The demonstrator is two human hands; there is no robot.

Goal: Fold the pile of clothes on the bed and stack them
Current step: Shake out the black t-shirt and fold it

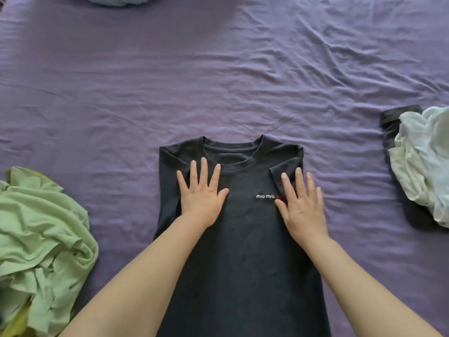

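Left hand [202, 190] and right hand [301, 203], both flat with fingers spread and straight, press on the chest of a dark T-shirt [243, 251] laid face up on the bed [218, 81], collar pointing away from the person. Both sleeves are already turned inward, one under each hand, so the shirt forms a long strip; judged from this, the lengthwise folds are done and the crosswise fold remains. Well to the left of the left hand lies a crumpled green garment [41, 239], not yet folded. Well to the right of the right hand, a rumpled pale garment [422, 154] rests on dark clothing [393, 117]; whether that is folded cannot be told.
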